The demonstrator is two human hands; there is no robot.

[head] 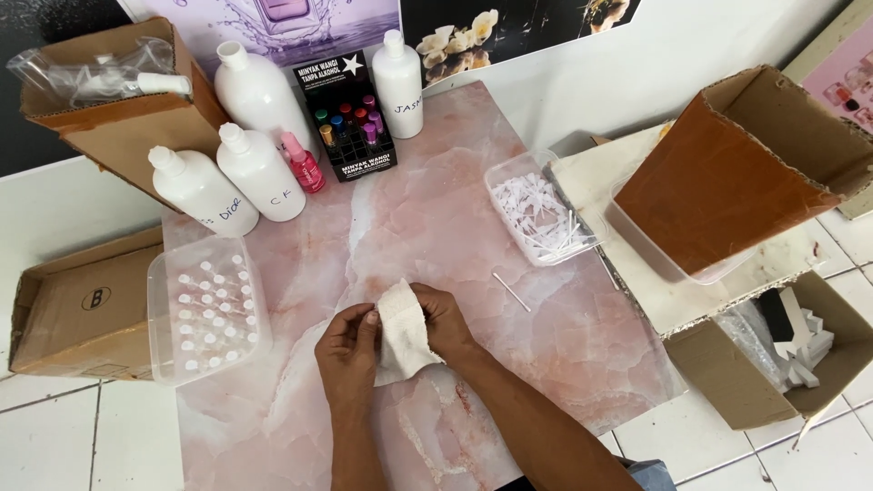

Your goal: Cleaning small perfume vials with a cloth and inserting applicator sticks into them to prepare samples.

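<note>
- Left hand (348, 350): fingers closed on the left edge of a white cloth (402, 329).
- Right hand (444, 320): gripping the same cloth's right side; the cloth is held between both hands just above the pink marble-patterned desk (509, 364).
- Thin white stick (511, 292): lying on the desk, right of the hands.
- Clear tub of small capped vials (209, 309): left.
- Clear tray of white strips (536, 211): upper right.
- White bottles (259, 171): far edge.

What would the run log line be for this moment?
left hand: shut on white cloth | right hand: shut on white cloth | surface: pink marble board | nearby: clear tub of small vials, thin white stick
</note>
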